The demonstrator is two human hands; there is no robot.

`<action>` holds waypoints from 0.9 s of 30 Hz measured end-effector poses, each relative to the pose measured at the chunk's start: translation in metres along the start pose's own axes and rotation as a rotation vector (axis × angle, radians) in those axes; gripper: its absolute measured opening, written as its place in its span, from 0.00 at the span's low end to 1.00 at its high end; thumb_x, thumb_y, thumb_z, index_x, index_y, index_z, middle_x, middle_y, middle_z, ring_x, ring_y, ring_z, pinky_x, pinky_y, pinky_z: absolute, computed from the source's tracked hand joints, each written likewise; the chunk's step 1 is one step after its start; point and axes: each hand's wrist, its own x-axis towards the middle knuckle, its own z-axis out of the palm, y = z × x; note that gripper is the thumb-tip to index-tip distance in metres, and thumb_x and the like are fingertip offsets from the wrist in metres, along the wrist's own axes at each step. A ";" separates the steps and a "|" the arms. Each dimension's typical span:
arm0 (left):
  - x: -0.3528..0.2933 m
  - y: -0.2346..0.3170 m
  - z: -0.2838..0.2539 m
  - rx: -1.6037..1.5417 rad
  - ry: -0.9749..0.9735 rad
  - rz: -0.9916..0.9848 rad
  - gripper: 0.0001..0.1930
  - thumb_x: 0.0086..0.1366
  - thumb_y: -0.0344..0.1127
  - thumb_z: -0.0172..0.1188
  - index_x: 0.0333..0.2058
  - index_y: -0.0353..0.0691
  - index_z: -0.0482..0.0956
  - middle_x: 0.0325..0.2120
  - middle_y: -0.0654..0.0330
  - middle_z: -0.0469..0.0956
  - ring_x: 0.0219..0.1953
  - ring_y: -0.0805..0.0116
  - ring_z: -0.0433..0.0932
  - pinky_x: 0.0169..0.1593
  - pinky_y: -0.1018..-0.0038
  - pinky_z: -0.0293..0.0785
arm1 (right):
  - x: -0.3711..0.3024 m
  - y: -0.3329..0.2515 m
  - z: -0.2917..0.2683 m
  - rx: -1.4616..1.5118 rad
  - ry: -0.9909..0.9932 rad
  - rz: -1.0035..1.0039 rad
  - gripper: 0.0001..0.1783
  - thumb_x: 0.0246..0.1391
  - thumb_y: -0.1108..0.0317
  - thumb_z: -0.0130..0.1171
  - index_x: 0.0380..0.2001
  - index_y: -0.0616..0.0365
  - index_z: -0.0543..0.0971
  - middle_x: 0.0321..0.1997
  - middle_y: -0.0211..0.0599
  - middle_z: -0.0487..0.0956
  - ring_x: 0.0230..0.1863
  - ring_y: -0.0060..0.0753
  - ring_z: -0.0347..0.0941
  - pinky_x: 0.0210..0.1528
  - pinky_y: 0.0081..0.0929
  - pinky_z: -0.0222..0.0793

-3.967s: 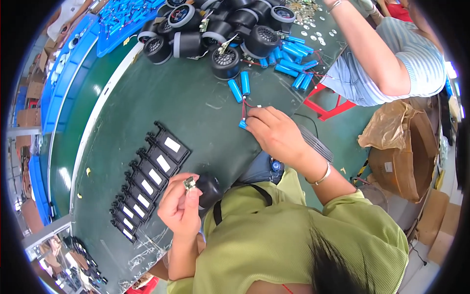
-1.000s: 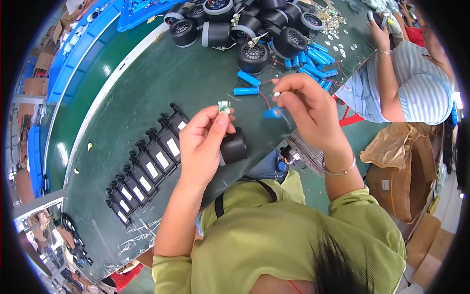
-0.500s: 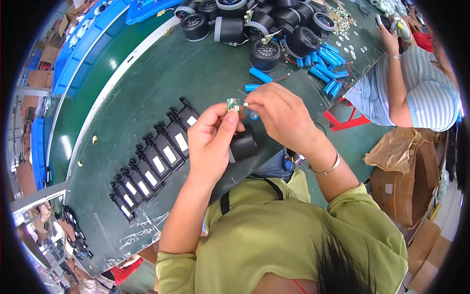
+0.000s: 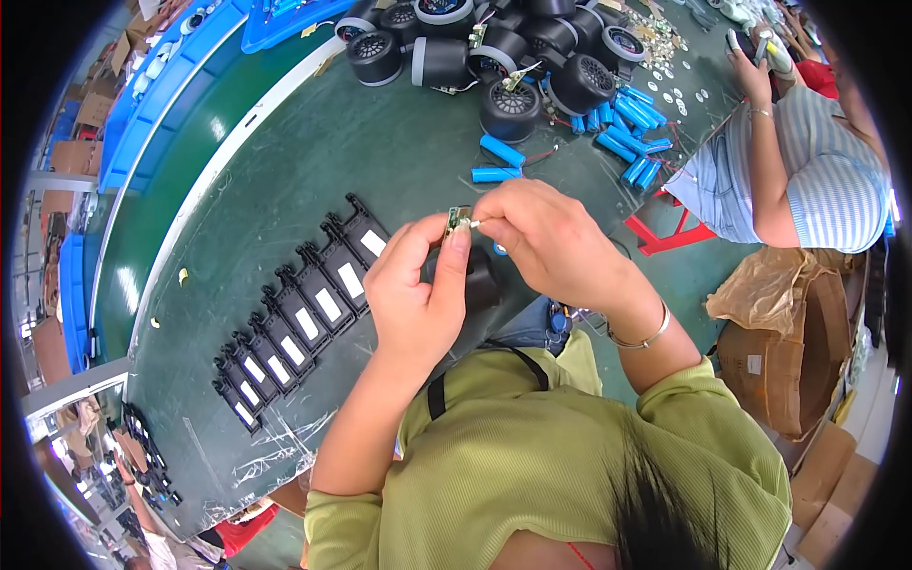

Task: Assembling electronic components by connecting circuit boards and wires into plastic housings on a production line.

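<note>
Between thumb and fingers, my left hand point(image 4: 418, 275) pinches a small green circuit board point(image 4: 457, 218). My right hand point(image 4: 551, 233) is closed on a tiny white connector plug point(image 4: 476, 224), held against the board's right edge; whether it is seated in the board I cannot tell. Below my hands is a black cylindrical housing point(image 4: 483, 280), partly hidden by them. A blue battery cell shows just a small end point(image 4: 500, 249) beneath my right hand. Just beyond my hands, two blue battery cells point(image 4: 501, 152) with thin wires lie on the green table point(image 4: 313, 142).
Left of my hands runs a slanting row of black plastic frames point(image 4: 304, 318) with white labels. Black round housings point(image 4: 503, 57) are piled at the back, beside more blue cells point(image 4: 632, 133) and scattered white discs point(image 4: 679, 95). A co-worker point(image 4: 807, 161) sits at right, near a cardboard box point(image 4: 788, 351).
My right hand has brought the white plug leftward to the circuit board, where a small gap showed before. Both hands sit slightly lower, and the board is tilted differently.
</note>
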 end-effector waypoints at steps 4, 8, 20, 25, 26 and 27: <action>0.001 0.002 -0.002 0.041 -0.040 0.020 0.05 0.57 0.27 0.56 0.32 0.33 0.75 0.25 0.57 0.76 0.26 0.70 0.74 0.33 0.79 0.69 | -0.001 -0.004 -0.003 0.115 -0.059 0.089 0.04 0.49 0.74 0.52 0.30 0.60 0.71 0.28 0.43 0.73 0.33 0.49 0.69 0.33 0.37 0.66; -0.001 0.000 -0.001 0.020 -0.030 0.012 0.05 0.57 0.27 0.56 0.32 0.33 0.75 0.24 0.56 0.75 0.26 0.68 0.74 0.32 0.78 0.69 | 0.001 -0.009 -0.008 0.174 -0.115 0.161 0.04 0.49 0.74 0.52 0.30 0.61 0.71 0.28 0.43 0.73 0.32 0.49 0.69 0.33 0.37 0.65; 0.001 0.007 -0.004 0.225 -0.070 0.211 0.04 0.55 0.24 0.55 0.31 0.32 0.74 0.24 0.53 0.74 0.25 0.62 0.74 0.30 0.76 0.68 | -0.001 -0.009 -0.013 0.124 -0.139 0.126 0.03 0.49 0.76 0.53 0.29 0.63 0.71 0.27 0.41 0.72 0.29 0.42 0.70 0.32 0.32 0.66; 0.002 0.007 -0.008 0.150 -0.163 0.144 0.04 0.56 0.25 0.55 0.31 0.32 0.75 0.24 0.54 0.75 0.26 0.63 0.75 0.31 0.76 0.69 | -0.002 -0.004 -0.015 0.277 -0.184 0.138 0.02 0.49 0.76 0.53 0.28 0.63 0.72 0.23 0.39 0.73 0.24 0.35 0.71 0.28 0.28 0.66; 0.001 0.009 -0.008 0.153 -0.163 0.139 0.04 0.56 0.25 0.55 0.31 0.32 0.75 0.24 0.54 0.75 0.26 0.63 0.75 0.31 0.76 0.69 | -0.003 -0.004 -0.015 0.282 -0.186 0.140 0.02 0.49 0.76 0.53 0.28 0.63 0.72 0.23 0.39 0.73 0.24 0.35 0.71 0.28 0.28 0.66; 0.003 0.013 -0.007 0.197 -0.159 0.171 0.04 0.56 0.25 0.55 0.32 0.32 0.75 0.25 0.54 0.75 0.26 0.63 0.75 0.31 0.76 0.69 | -0.001 -0.007 -0.016 0.262 -0.177 0.159 0.02 0.49 0.76 0.53 0.28 0.63 0.72 0.23 0.39 0.73 0.24 0.35 0.71 0.27 0.28 0.66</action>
